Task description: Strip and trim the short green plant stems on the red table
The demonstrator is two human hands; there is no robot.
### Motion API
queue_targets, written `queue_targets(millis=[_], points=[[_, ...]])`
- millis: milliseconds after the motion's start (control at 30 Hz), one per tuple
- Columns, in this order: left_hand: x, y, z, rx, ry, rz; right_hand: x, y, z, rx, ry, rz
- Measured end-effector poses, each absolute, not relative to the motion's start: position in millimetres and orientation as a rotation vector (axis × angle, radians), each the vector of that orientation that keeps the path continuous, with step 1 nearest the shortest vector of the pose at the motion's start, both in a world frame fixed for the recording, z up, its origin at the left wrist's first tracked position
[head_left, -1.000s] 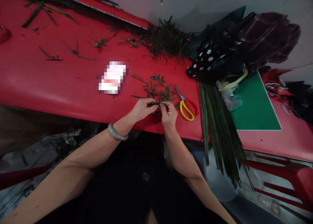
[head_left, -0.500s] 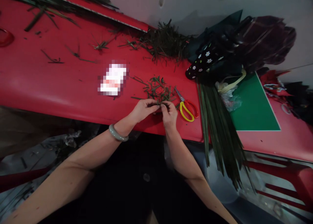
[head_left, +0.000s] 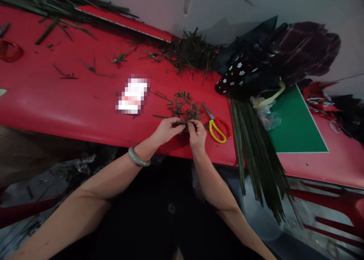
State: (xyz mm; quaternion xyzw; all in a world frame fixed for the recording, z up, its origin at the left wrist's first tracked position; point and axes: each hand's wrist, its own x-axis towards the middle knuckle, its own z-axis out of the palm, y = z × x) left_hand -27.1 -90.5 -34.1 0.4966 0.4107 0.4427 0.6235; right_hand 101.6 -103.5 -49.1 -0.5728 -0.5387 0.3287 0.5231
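Single head-worn camera, looking forward and down over the near edge of the red table [head_left: 57, 101].
View is close: both forearms run up from the bottom edge to the table's front edge at centre. Beyond the table a pale wall [head_left: 284, 6] fills the top. No second view recorded.

Scissors [head_left: 216, 124] right of leaf scraps [head_left: 184, 105] on table [head_left: 57, 101]; long leaves [head_left: 256, 146] further right

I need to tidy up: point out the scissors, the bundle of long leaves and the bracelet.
scissors [head_left: 217, 127]: head view, on the yellow handle loop.
bundle of long leaves [head_left: 253, 146]: head view, mid-length of the blades.
bracelet [head_left: 137, 158]: head view, on the band at the left wrist.
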Motion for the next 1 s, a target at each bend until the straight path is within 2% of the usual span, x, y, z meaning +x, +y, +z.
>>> queue_targets(millis=[200,400,1000], points=[[-28.1,-87.7,-39.5,1.059,1.007,1.172,97.9,-105.5,-44.9,-1.338,-1.452,0.802],[-28.5,-87.9,-36.6,1.007,0.967,1.159,98.2,-105.4,-49.9,-1.325,-1.475,0.835],[-28.7,-89.4,-35.2,1.109,1.036,1.075,102.1,-104.3,-48.9,-1.439,-1.572,0.663]])
